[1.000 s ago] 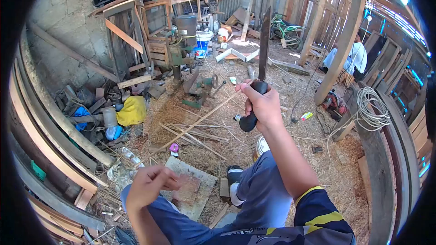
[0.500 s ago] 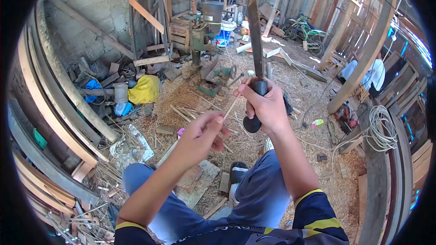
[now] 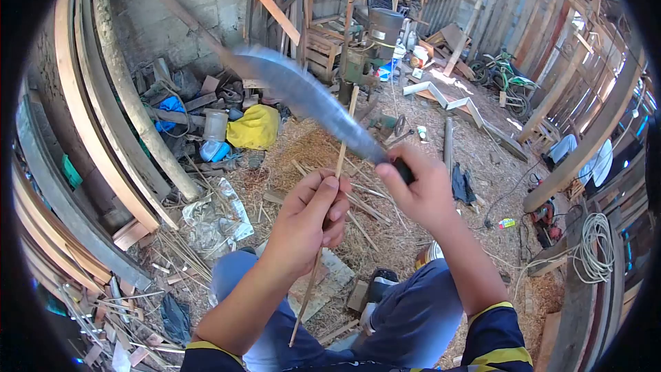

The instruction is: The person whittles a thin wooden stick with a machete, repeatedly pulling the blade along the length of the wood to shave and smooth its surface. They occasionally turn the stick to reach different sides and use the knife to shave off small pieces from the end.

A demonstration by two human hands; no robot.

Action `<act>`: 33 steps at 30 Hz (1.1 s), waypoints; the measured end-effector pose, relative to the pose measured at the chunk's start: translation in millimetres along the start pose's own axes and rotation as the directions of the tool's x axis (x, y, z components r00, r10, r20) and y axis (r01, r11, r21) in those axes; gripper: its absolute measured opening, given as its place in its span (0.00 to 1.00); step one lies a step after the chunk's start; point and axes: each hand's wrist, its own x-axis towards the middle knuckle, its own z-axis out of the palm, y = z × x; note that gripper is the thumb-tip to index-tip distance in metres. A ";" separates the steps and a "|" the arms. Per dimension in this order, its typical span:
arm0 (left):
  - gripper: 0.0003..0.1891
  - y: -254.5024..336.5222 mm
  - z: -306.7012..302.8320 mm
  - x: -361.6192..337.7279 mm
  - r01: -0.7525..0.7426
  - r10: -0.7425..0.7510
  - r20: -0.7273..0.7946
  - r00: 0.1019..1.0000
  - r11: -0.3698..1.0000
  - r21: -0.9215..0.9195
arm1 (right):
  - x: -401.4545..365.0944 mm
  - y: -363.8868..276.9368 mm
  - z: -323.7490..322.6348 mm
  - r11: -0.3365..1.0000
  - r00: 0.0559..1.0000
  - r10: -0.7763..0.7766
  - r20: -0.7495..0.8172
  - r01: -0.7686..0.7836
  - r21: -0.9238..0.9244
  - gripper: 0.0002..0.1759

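Note:
My left hand (image 3: pixel 308 219) grips a thin bamboo stick (image 3: pixel 343 139) and holds it nearly upright; its lower end reaches down past my knee. My right hand (image 3: pixel 425 191) is closed around the dark handle of a long knife (image 3: pixel 301 95). The blurred blade slants up to the left and crosses in front of the stick's upper part. Both hands are close together above my lap, in front of my blue trousers (image 3: pixel 405 311).
Split bamboo strips (image 3: pixel 358 201) and shavings cover the ground. A yellow bag (image 3: pixel 256 127) and scrap lie by the wall. Curved planks (image 3: pixel 103 117) lean at left. A drill press (image 3: pixel 377 40) stands behind. A person in white (image 3: pixel 584 158) sits at far right near a cable coil (image 3: pixel 593 246).
The knife swung from upright to slanting left across the stick. My left hand took the stick and raised it upright. The view shifted to the left.

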 end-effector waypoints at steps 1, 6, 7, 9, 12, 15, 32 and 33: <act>0.11 2.6 -2.3 0.2 -0.007 0.007 -0.004 1.000 1.000 0.002 | 1.2 0.4 5.0 0.999 0.999 -0.043 0.033 0.043 -0.021 0.22; 0.10 7.2 -10.9 1.2 -0.018 0.018 -0.082 0.996 1.000 0.006 | 10.0 8.5 22.8 0.973 0.968 -0.223 0.117 0.229 -0.034 0.26; 0.10 7.1 -10.9 0.8 -0.023 0.026 -0.108 0.994 0.999 0.028 | 11.7 10.4 23.9 0.966 0.960 -0.252 0.125 0.258 -0.036 0.27; 0.11 7.2 -9.0 -1.1 -0.010 0.015 -0.134 0.991 0.999 0.040 | 13.4 13.6 23.6 0.959 0.950 -0.271 0.156 0.280 -0.037 0.29; 0.12 6.0 -9.9 -2.9 0.020 -0.011 -0.149 0.989 0.998 0.060 | 15.2 14.0 20.7 0.958 0.941 -0.274 0.199 0.285 -0.030 0.30; 0.13 5.3 -8.3 -4.0 0.033 -0.017 -0.150 0.989 0.994 0.104 | 14.2 13.0 17.8 0.953 0.931 -0.288 0.226 0.302 -0.030 0.32; 0.11 -7.4 -2.8 -9.1 0.046 -0.008 -0.135 0.991 0.958 0.282 | 5.2 6.7 5.0 0.941 0.918 -0.293 0.268 0.326 -0.089 0.26; 0.11 -10.2 -4.5 -9.4 0.040 -0.002 -0.131 0.991 0.956 0.289 | 5.5 7.7 4.9 0.932 0.915 -0.312 0.256 0.347 -0.106 0.27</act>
